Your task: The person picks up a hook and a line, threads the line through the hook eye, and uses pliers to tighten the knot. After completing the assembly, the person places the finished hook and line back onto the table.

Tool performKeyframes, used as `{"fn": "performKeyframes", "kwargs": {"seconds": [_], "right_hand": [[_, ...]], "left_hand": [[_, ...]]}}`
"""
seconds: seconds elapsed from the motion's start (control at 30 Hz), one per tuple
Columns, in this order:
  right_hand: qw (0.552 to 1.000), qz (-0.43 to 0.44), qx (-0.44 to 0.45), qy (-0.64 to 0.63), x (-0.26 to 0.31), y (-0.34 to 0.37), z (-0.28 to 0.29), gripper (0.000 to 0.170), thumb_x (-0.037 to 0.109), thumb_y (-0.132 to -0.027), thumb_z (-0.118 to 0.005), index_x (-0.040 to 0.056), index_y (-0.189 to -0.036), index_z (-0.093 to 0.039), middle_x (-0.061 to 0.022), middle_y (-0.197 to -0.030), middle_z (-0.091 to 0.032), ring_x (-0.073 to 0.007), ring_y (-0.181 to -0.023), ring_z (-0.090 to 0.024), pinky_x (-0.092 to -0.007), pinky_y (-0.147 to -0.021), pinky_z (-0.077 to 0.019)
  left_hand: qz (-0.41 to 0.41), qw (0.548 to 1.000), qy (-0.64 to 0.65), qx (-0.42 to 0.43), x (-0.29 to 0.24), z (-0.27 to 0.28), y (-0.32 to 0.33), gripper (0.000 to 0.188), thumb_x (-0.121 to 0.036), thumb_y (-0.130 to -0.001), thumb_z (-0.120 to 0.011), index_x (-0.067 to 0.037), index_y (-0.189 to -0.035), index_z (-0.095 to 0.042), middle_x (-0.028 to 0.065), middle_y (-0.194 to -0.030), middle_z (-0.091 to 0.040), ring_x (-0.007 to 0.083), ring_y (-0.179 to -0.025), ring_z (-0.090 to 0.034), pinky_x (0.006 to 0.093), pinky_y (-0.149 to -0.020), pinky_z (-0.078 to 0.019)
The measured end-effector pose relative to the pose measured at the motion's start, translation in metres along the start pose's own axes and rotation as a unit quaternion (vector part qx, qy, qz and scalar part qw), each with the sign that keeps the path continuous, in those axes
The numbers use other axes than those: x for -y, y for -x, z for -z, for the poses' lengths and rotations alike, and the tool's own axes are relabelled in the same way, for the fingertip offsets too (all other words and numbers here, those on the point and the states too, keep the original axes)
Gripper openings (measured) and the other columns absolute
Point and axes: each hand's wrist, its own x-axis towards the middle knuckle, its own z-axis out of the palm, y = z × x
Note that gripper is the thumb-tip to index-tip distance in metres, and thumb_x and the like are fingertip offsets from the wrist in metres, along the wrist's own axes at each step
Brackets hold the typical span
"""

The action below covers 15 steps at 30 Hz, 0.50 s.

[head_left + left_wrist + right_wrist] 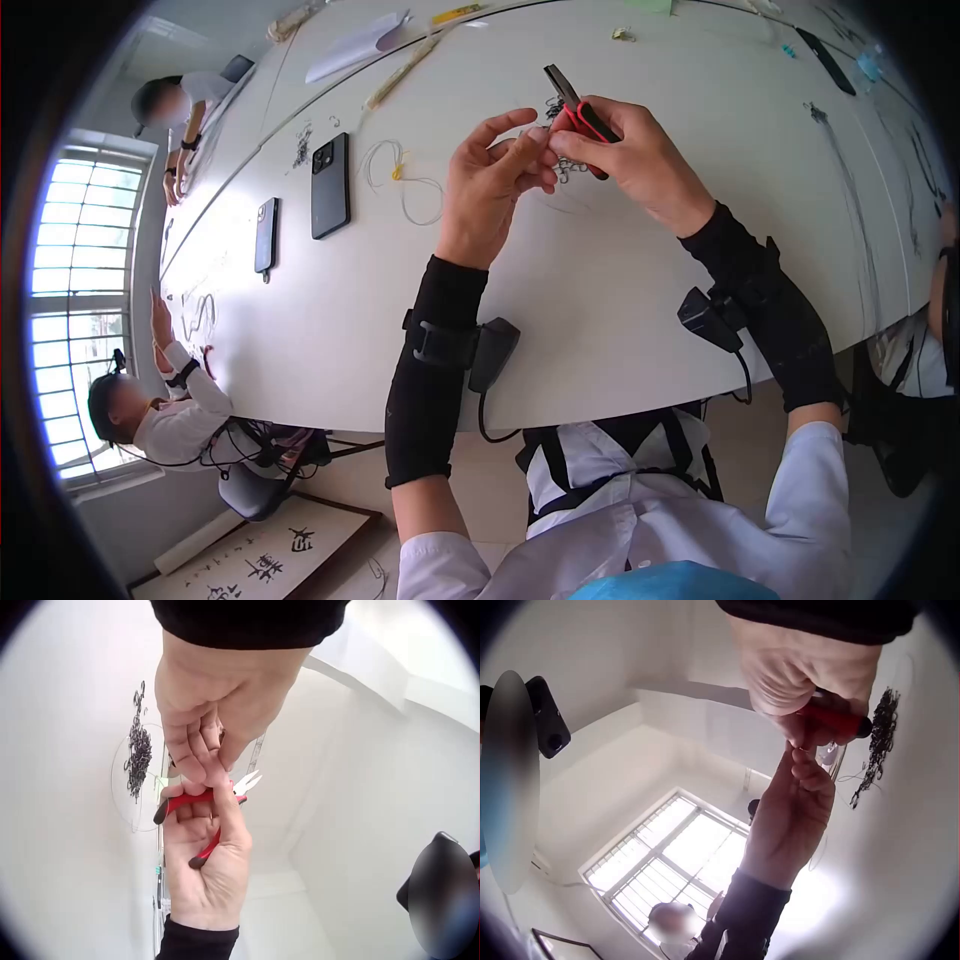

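Red-handled pliers (585, 122) with dark jaws lie in the right hand (645, 160), whose fingers curl round the grips. Beside it the left hand (490, 180) pinches with thumb and forefinger at something too small to make out, its fingertips meeting those of the right hand. The left wrist view shows the pliers (187, 801) across the right palm, jaws pointing away from the fingers. A heap of small dark metal links (138, 754) lies on the table near both hands; the right wrist view shows the heap (881, 739) too.
Two phones (330, 187) (266, 236) and a coil of clear line (418, 200) with a yellow tie lie to the left on the white table (560, 330). More small links (302, 147) lie beyond. Two people sit at the left side; another is partly visible at the right edge.
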Motion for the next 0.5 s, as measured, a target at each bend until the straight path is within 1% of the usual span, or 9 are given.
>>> {"fn": "performKeyframes", "kwargs": {"seconds": [0.07, 0.17, 0.27, 0.3, 0.37, 0.4, 0.47, 0.5], "right_hand": [[1.0, -0.004, 0.002, -0.001, 0.0, 0.0, 0.0, 0.017, 0.019, -0.09, -0.071, 0.0043, -0.099, -0.068, -0.0042, -0.088, -0.071, -0.0137, -0.086, -0.066, -0.0288, -0.083, -0.0507], [0.992, 0.058, -0.059, 0.095, -0.011, -0.004, -0.003, 0.016, 0.017, -0.093, -0.068, 0.0021, -0.097, -0.067, -0.0063, -0.083, -0.069, -0.0163, -0.079, -0.065, -0.029, -0.082, -0.0509], [0.973, 0.122, -0.112, 0.163, -0.007, 0.0, -0.005, 0.015, 0.011, -0.093, -0.068, 0.002, -0.103, -0.062, -0.0053, -0.088, -0.065, -0.0142, -0.079, -0.062, -0.0288, -0.076, -0.0513], [0.951, 0.185, -0.121, 0.217, -0.01, 0.0, -0.005, 0.017, 0.008, -0.091, -0.069, 0.0024, -0.104, -0.062, -0.0068, -0.091, -0.065, -0.017, -0.081, -0.063, -0.0308, -0.077, -0.0521], [0.885, 0.309, -0.137, 0.32, -0.019, -0.001, -0.005, 0.024, 0.001, -0.086, -0.07, 0.0031, -0.108, -0.06, -0.0097, -0.097, -0.065, -0.0227, -0.084, -0.065, -0.0348, -0.08, -0.0538], [0.861, 0.341, -0.127, 0.355, -0.021, 0.0, -0.006, 0.038, -0.005, -0.077, -0.074, 0.0044, -0.11, -0.058, -0.0103, -0.103, -0.064, -0.0296, -0.093, -0.064, -0.0389, -0.082, -0.0545], [0.848, 0.351, -0.105, 0.382, -0.02, 0.003, -0.008, 0.042, -0.001, -0.074, -0.079, 0.006, -0.11, -0.059, -0.0086, -0.102, -0.065, -0.0278, -0.097, -0.063, -0.0381, -0.085, -0.0549], [0.841, 0.356, -0.094, 0.396, -0.02, 0.004, -0.008, 0.044, 0.001, -0.072, -0.081, 0.0068, -0.11, -0.059, -0.0077, -0.101, -0.065, -0.0268, -0.099, -0.063, -0.0377, -0.087, -0.0552]], "left_hand": [[0.001, 1.0, -0.002, 0.0, 0.001, -0.001, 0.0, 0.04, -0.021, -0.1, -0.064, 0.005, -0.128, -0.053, 0.0098, -0.088, -0.069, 0.0165, -0.075, -0.068, 0.0294, -0.068, -0.0549], [0.039, 0.997, -0.041, -0.061, -0.008, -0.01, 0.005, 0.034, -0.022, -0.103, -0.059, 0.005, -0.121, -0.058, 0.0095, -0.087, -0.069, 0.0165, -0.075, -0.068, 0.0289, -0.065, -0.0544], [0.1, 0.992, -0.063, -0.054, -0.021, -0.01, 0.009, 0.031, -0.023, -0.104, -0.056, 0.005, -0.114, -0.061, 0.0101, -0.089, -0.07, 0.0174, -0.076, -0.069, 0.0293, -0.066, -0.0558], [0.096, 0.993, -0.043, -0.054, -0.022, -0.013, 0.01, 0.03, -0.023, -0.104, -0.056, 0.005, -0.113, -0.062, 0.0103, -0.089, -0.07, 0.0178, -0.076, -0.069, 0.0293, -0.067, -0.0564], [0.088, 0.995, -0.006, -0.055, -0.022, -0.018, 0.012, 0.029, -0.021, -0.103, -0.056, 0.006, -0.111, -0.063, 0.0108, -0.089, -0.07, 0.0185, -0.076, -0.069, 0.0293, -0.068, -0.0574], [0.089, 0.995, 0.01, -0.051, -0.021, -0.017, 0.012, 0.027, -0.019, -0.103, -0.056, 0.006, -0.109, -0.063, 0.0113, -0.091, -0.07, 0.0188, -0.078, -0.069, 0.0301, -0.069, -0.0579], [0.09, 0.994, 0.043, -0.044, -0.016, -0.012, 0.013, 0.022, -0.014, -0.101, -0.056, 0.006, -0.105, -0.064, 0.0124, -0.094, -0.069, 0.0195, -0.081, -0.07, 0.0316, -0.07, -0.0587], [0.097, 0.992, 0.076, -0.034, -0.014, -0.01, 0.013, 0.021, -0.013, -0.101, -0.055, 0.006, -0.106, -0.064, 0.0123, -0.096, -0.069, 0.0191, -0.083, -0.07, 0.0313, -0.071, -0.0585]]}}
